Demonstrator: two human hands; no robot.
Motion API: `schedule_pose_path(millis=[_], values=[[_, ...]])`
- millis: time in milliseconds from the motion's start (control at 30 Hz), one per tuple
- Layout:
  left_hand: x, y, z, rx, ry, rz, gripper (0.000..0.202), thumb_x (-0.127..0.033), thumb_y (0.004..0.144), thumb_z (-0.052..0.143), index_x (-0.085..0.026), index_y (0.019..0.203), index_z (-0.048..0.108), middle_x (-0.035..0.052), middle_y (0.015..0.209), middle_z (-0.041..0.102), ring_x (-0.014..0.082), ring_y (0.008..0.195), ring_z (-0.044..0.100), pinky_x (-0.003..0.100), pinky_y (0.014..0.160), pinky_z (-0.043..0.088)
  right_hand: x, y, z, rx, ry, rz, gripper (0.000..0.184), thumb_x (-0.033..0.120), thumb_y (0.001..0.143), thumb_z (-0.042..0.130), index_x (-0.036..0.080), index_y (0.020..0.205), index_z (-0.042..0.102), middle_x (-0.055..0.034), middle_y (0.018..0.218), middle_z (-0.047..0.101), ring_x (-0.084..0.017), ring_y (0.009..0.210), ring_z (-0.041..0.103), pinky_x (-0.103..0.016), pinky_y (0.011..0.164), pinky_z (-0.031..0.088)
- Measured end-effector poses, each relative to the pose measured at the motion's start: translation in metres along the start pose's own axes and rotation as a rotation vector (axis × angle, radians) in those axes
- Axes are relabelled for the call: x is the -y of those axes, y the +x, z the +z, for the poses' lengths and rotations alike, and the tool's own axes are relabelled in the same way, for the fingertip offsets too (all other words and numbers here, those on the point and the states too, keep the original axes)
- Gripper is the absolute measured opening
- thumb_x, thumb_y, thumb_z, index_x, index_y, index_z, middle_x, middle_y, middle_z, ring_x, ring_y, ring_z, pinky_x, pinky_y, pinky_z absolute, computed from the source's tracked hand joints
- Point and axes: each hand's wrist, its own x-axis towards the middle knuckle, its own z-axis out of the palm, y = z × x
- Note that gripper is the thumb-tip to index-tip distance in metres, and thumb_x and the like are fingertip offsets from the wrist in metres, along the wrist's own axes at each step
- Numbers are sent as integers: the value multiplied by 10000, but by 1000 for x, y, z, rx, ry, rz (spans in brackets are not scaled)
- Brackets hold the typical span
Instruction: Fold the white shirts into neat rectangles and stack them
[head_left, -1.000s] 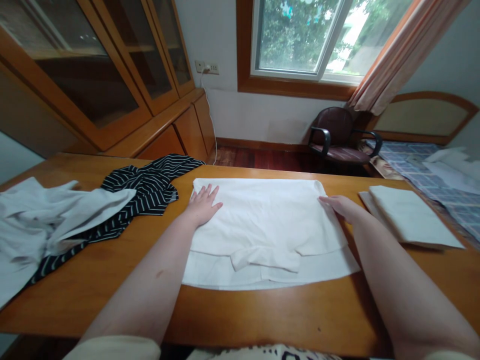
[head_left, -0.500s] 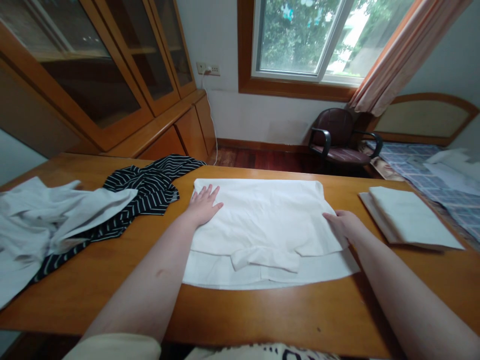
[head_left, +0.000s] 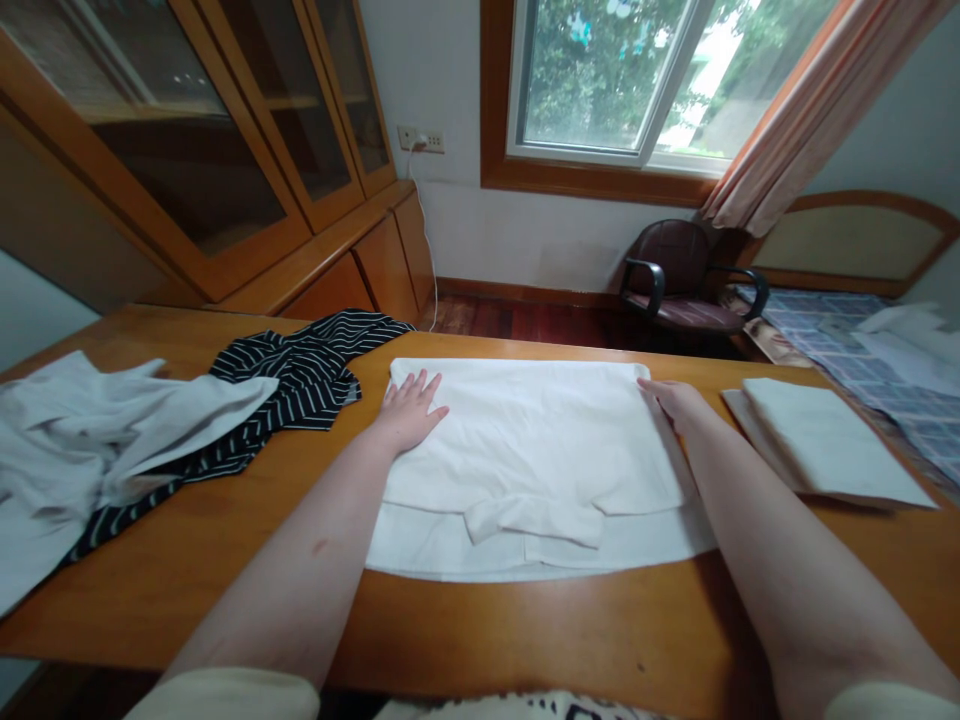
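A white shirt (head_left: 525, 430) lies folded flat on the wooden table in front of me. A narrow cloth flap crosses its near part, and a lower layer shows below that. My left hand (head_left: 409, 410) rests palm down on the shirt's far left corner, fingers spread. At the far right corner, my right hand (head_left: 671, 400) has its fingers closed on the shirt's edge; some of the fingers are hidden from view.
Left on the table (head_left: 600, 635) lie a crumpled white garment (head_left: 67, 440) and a black striped garment (head_left: 300, 365). Folded white cloth (head_left: 832, 435) sits at the right. Beyond the table stand an armchair (head_left: 679, 270), a bed (head_left: 862, 340) and a glass-door cabinet (head_left: 300, 225).
My right hand has moved away from me along the shirt's right edge, up to the far corner. My left hand has stayed in place.
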Motion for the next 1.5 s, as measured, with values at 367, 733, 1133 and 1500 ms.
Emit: schedule_pose_path(millis=[367,733,1133,1500], values=[[-1,-1,-1,21,34,-4,697,-531,904,283,-216,1512,151,69,1586,56,266,1448,63,470,1147,69,1,7,3,32,34,271,326,472,743,628,149,769,664,-92,642,654,-243,613,621,-331,513,482],[-2,-1,-2,19,54,-3,697,-537,904,268,-220,1512,143,66,1588,63,263,1448,67,466,1150,74,4,-27,-4,162,23,269,159,317,739,657,168,687,637,-79,612,664,-219,568,627,-282,486,470],[-2,-2,-2,18,59,-7,694,-536,907,265,-221,1513,140,65,1587,58,264,1449,57,474,1149,74,6,23,2,-15,-77,169,299,428,696,708,177,613,569,-14,495,522,-152,487,495,-269,468,394],[0,-1,1,1,59,-3,698,-543,903,274,-226,1512,146,65,1587,71,263,1447,77,464,1149,83,14,21,16,38,-42,141,196,273,795,593,182,626,553,-12,505,525,-154,496,523,-267,491,442]])
